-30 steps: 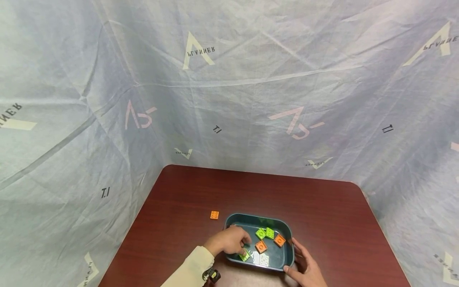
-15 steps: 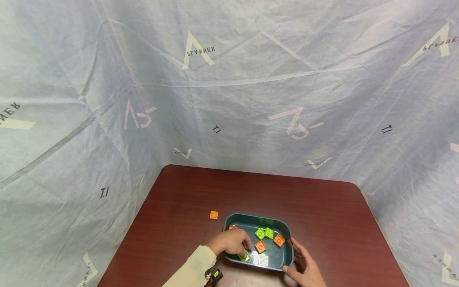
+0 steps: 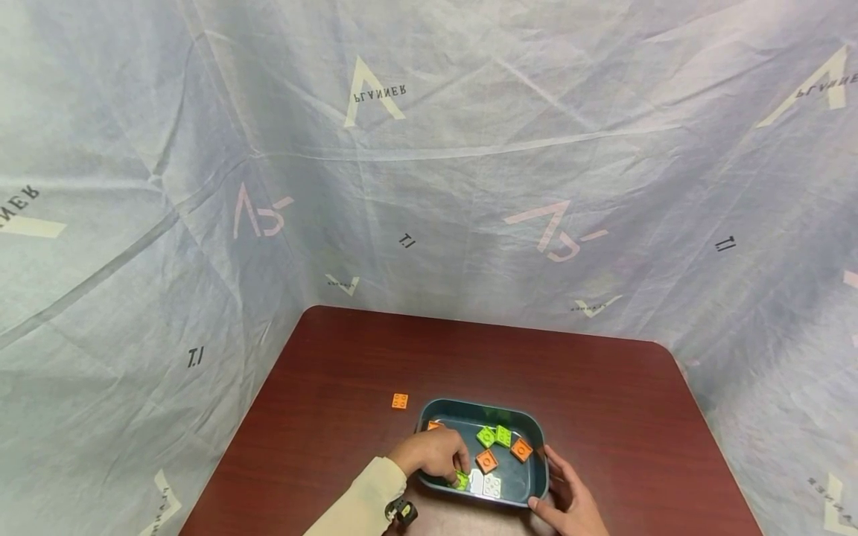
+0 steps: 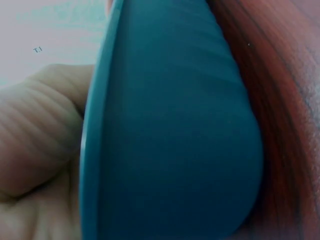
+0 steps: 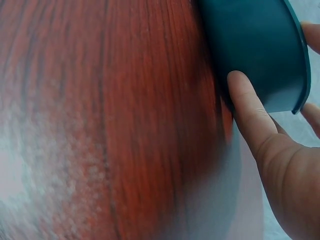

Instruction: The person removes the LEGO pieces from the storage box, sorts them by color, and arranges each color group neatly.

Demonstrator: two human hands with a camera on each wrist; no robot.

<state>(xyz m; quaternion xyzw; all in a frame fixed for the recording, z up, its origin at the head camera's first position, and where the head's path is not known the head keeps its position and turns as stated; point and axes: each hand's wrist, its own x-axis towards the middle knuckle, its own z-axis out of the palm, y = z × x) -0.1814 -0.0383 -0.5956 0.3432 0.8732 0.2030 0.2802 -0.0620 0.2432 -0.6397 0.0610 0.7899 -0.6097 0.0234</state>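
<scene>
In the head view, my left hand reaches over the left end of a dark teal tray and pinches a green toy building brick near its front left corner. The fingers partly cover that brick. My right hand grips the tray's right front corner, with the thumb on the front wall and the fingers along the right end. The right wrist view shows the thumb pressed against the outer wall. In the left wrist view the tray wall hides the brick and fingertips.
Also in the tray lie orange bricks, green bricks and white bricks. One orange brick rests on the reddish-brown table left of the tray. Grey printed sheeting hangs behind the table.
The green brick under my left hand has shifted slightly right and turned, and the left hand has lowered a little. More of a white brick beside it shows. The right hand stays on the tray.
</scene>
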